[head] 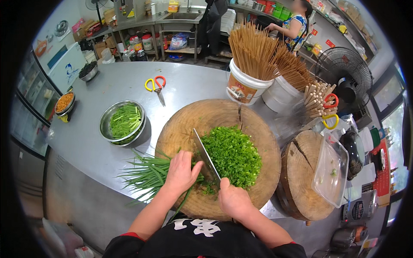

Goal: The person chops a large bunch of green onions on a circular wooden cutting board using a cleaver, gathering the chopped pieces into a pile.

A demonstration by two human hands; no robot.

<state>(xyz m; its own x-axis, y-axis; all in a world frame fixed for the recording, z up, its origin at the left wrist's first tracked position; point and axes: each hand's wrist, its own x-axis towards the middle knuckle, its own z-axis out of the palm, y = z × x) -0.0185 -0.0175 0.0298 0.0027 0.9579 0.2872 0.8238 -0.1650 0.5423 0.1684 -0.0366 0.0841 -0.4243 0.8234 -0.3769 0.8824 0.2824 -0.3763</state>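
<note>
On a round wooden chopping block [180,124] lies a heap of finely chopped green onions [234,154]. My right hand [234,196] grips the handle of a cleaver [205,153], its blade standing on edge just left of the heap. With curled fingers, my left hand [182,171] presses a bunch of long green onions [150,172] against the block, close to the blade. The leaves spread leftwards past the block's rim over the metal table. A few cut bits lie below the blade near my right hand. The blade hides the cut ends of the bunch.
Left on the steel table [125,80] stands a metal bowl [143,129] of cut green stalks. Scissors [158,90] lie behind the block. Buckets of skewers [248,87] stand back right. A second block [300,180] carries a clear plastic container [332,171]. A person [293,27] stands beyond.
</note>
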